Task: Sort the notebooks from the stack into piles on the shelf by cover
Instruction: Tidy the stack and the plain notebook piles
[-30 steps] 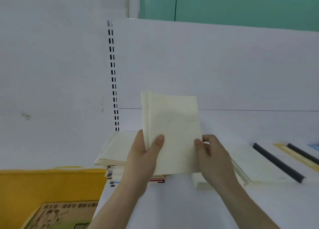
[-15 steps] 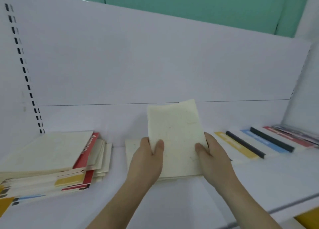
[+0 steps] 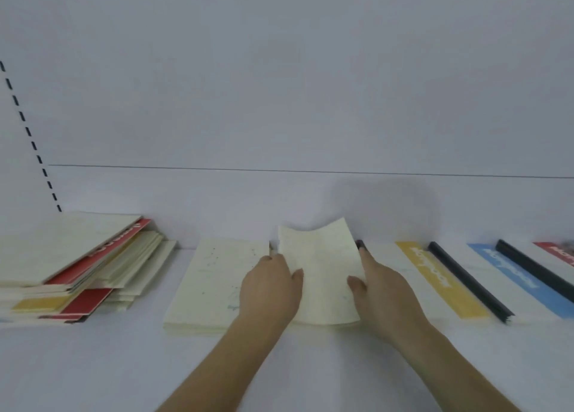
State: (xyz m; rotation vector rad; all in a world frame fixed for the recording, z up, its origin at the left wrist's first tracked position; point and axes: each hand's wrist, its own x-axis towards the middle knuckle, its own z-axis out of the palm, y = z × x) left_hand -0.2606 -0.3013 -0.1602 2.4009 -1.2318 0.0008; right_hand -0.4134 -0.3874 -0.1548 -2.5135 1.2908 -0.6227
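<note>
Between our fingers [image 3: 296, 276], the cream notebook [image 3: 320, 275] has dropped from upright onto the shelf [image 3: 124, 365], both hands gripping it.

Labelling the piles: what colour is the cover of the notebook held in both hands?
Plain cream, no coloured band: the held notebook, best seen in the head view.

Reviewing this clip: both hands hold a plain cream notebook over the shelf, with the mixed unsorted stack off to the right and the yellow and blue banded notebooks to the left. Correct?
Not quite: the sides are swapped. The head view shows the mixed stack at the left, and the yellow banded notebook and blue banded notebook at the right. Both the left hand and right hand do hold the cream notebook over the shelf.
</note>
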